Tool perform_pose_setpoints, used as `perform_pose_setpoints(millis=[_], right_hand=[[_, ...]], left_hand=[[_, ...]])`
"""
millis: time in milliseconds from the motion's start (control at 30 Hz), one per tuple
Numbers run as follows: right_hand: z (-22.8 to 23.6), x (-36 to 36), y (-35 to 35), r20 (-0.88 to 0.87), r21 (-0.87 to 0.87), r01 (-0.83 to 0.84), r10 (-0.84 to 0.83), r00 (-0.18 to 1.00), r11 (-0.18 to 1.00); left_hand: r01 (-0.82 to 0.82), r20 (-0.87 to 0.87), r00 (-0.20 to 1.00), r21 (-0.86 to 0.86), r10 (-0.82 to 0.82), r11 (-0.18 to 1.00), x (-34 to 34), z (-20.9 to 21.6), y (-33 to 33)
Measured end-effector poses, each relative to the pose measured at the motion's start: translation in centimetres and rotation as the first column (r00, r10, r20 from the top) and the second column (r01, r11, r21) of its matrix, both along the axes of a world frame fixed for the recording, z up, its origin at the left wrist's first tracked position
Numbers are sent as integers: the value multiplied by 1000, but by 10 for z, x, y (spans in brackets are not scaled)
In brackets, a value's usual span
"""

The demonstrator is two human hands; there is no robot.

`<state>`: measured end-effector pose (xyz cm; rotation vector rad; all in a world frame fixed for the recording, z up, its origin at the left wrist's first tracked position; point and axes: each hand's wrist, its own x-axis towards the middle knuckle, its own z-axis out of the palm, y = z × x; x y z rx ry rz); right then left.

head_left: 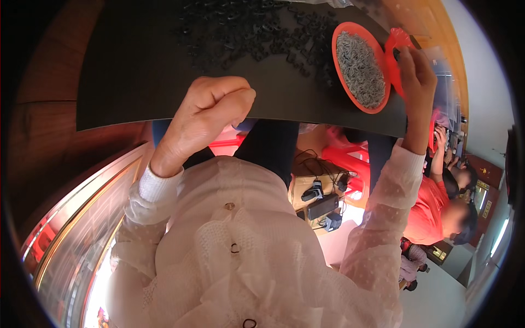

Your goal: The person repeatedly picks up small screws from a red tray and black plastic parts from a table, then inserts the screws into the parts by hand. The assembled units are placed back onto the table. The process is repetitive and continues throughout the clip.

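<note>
Orange bowl: oval-looking bowl [370,39] near the right end of the black surface [126,82], heaped with thin grey pieces [361,71].
Black parts: many small, loose parts [246,33] strewn from the middle of the far edge toward the bowl; the left end of the surface is bare.
Red plastic item: item [402,41] just beyond the bowl's right side; contents hidden.
Left hand: clenched fist [216,106] above the near edge, left of its middle, knuckles toward the far edge; whether anything is enclosed cannot be told.
Right hand: raised at the red plastic item [419,74], fingers bent; something small and dark shows by the fingertips, but whether it is grasped cannot be told.
Writing: yellowish plates [485,208] on the background wall; marks too small to tell.
</note>
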<state>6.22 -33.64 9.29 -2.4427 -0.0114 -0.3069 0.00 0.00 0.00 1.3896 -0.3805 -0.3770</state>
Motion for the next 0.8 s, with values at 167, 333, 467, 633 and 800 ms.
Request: perform_pose_setpoints(millis=[167, 333, 467, 633, 800], right_hand=[[-14, -8, 82, -79, -231, -370, 362, 929, 900], [-49, 10, 120, -115, -520, -471, 489, 865, 712], [-65, 22, 137, -111, -633, -391, 422, 900, 668], [-67, 17, 155, -164, -545, -483, 478, 863, 685], [-64, 21, 151, -100, -598, -425, 462, 881, 680]], left_hand=[[-29, 72, 997, -51, 32, 998, -3, -9, -3], [-22, 90, 996, 15, 20, 1000, -7, -3, -2], [-36, 184, 983, 28, 30, 999, -7, -7, 1], [-84, 216, 973, 9, 80, 996, -9, -12, -1], [-103, 289, 952, 1, 98, 995, -7, -14, -1]])
